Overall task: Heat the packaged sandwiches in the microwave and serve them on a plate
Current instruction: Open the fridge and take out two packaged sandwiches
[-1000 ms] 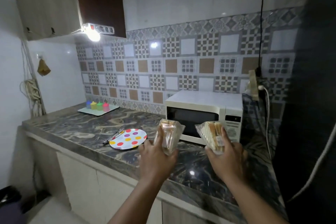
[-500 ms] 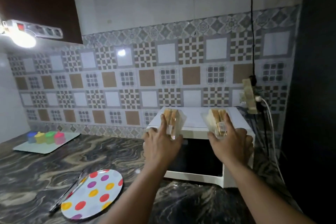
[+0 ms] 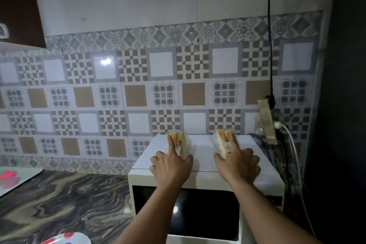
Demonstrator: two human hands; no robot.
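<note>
- Far left edge: pale tray [image 3: 23, 179] on the marbled counter [image 3: 69, 204], w/ pink and green blurry things on it, too smeared to tell what.
- Bottom left: rim of a white plate [image 3: 65, 239] w/ coloured dots, mostly cut off by the frame edge, well apart from the microwave.
- Centre: white microwave [image 3: 208, 178] on the counter against the patterned tile wall [image 3: 138, 95], dark door shut.
- Left hand [image 3: 172, 166] over the microwave top, gripping the left packaged sandwich [image 3: 183, 142]; forefinger laid along its near face, thumb on the right side, pack stands upright on the top panel.
- Right hand [image 3: 240, 164] likewise on the right packaged sandwich [image 3: 222, 141]; forefinger up the right side, thumb at the lower left, label facing cam. Pack looks to rest on the microwave top; contact not fully clear.
- Two packs side by side, apart.
- Right: socket strip [image 3: 266, 121] on the wall w/ white plug and cables [image 3: 293, 154] hanging down beside the microwave.
</note>
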